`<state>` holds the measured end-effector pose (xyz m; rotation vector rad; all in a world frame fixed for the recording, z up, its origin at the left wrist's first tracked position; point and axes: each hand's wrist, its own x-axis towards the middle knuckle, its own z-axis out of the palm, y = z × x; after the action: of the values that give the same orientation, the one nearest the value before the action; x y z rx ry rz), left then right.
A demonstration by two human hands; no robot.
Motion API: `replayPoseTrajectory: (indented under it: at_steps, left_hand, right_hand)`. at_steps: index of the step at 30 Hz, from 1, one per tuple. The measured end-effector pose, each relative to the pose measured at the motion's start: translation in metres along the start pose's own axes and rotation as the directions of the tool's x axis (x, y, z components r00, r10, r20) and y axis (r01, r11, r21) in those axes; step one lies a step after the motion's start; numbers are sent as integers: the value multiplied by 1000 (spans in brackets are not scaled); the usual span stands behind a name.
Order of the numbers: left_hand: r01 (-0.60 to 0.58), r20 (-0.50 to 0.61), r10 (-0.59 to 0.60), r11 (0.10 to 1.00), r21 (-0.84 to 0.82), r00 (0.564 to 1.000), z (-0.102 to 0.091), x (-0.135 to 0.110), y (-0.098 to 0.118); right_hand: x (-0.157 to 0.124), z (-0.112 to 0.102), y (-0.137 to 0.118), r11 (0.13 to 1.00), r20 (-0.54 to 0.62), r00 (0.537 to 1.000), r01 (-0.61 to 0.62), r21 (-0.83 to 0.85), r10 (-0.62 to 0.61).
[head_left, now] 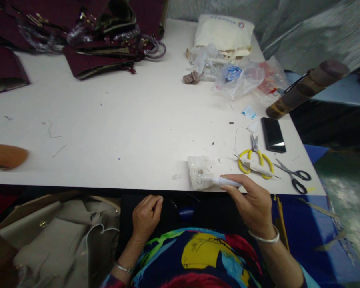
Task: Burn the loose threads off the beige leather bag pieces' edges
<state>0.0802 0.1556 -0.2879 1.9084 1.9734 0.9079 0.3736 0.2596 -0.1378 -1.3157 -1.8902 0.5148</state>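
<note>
My right hand rests at the table's near edge with its fingers closed round a thin white stick-like tool. The tool's tip lies against a small clear plastic bag holding tiny bits. My left hand hangs below the table edge over my lap with its fingers curled in; I see nothing in it. A small dark blue object lies on my lap between the hands.
Yellow-handled scissors, black-handled scissors and a black phone lie to the right. Plastic bags and a cream cloth bag sit far right. Maroon bags pile at the back left. Beige bags fill a box below left.
</note>
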Motion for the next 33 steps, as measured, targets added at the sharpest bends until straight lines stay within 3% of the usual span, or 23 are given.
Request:
replayPoseTrajectory:
  at_steps: [3,5,7,12,15,19,26,33]
  left_hand:
    - [-22,-8,22,1000,-4,1000,1,-2,-2]
    - [-48,-33,48,999,-1,998,1,-3,-6]
    - [-74,-73,74,997,2,995,3,-3,-10]
    - [-107,-102,105,994,-8,989,2,1,-11]
    - [-105,-79,105,994,0,991,1,3,-10]
    - [-103,-65,105,994,35,992,2,2,-11]
    - [-99,-54,100,995,17,994,0,1,-10]
    - [-86,-55,88,996,25,995,-1,1,-9]
  right_hand:
    - [-2,9,8,958,-50,981,-170,229,186]
    - [1,15,15,906,-58,971,-192,377,230]
    - [6,18,23,898,-94,973,-156,411,212]
    - [19,16,36,943,-194,957,-152,296,215]
    - [21,20,39,966,-168,970,-137,221,176]
    - [18,32,45,999,-101,995,-20,51,25]
    - [15,44,56,979,-31,992,113,-168,-120]
    - [12,41,54,987,-6,989,149,-62,-150]
